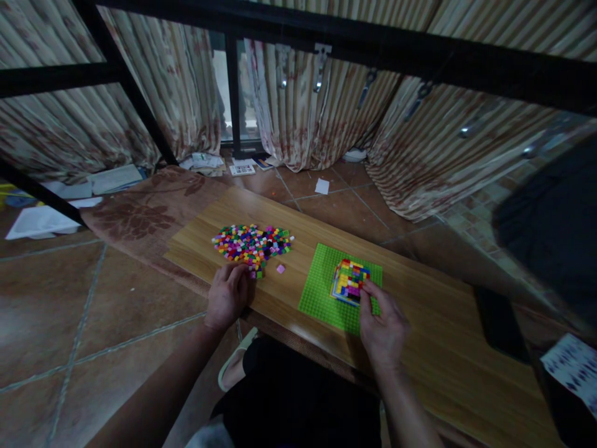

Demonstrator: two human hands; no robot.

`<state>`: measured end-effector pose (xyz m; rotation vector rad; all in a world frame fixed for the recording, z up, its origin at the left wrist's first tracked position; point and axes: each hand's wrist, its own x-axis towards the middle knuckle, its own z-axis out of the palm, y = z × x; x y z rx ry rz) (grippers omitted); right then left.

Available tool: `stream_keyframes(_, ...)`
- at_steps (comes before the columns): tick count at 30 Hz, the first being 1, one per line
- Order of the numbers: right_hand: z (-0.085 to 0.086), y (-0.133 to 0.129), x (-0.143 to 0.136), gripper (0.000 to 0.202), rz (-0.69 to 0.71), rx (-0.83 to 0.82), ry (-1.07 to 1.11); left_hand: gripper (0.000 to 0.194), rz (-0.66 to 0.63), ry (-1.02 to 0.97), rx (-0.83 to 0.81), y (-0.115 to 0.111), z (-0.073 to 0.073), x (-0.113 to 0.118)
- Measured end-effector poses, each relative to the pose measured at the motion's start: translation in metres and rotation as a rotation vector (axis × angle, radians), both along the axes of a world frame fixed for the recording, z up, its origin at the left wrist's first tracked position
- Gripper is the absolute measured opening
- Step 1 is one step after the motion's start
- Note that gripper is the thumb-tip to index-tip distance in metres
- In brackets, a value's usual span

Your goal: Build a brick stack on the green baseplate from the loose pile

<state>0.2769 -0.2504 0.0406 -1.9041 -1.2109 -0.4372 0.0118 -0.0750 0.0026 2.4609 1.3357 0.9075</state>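
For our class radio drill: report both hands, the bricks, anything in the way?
Left hand at near edge of loose brick pile, grip unclear. Right hand at brick structure on green baseplate. Pink brick between pile and baseplate; no obstruction seen.

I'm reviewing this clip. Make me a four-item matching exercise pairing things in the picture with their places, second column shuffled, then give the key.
Things
1. left hand
2. right hand
3. green board
4. lone pink brick

Places
A. underneath the brick stack
B. at the near edge of the loose brick pile
C. on the wooden table, between pile and board
D. at the right side of the stack

Right pairs: 1-B, 2-D, 3-A, 4-C
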Motion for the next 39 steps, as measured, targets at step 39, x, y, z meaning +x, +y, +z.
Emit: stream_keyframes(39,-0.002,0.04,-0.1,0.021,0.398,-0.099,0.265,0.022,-0.014,-0.065,-0.013,-0.004,0.0,0.0)
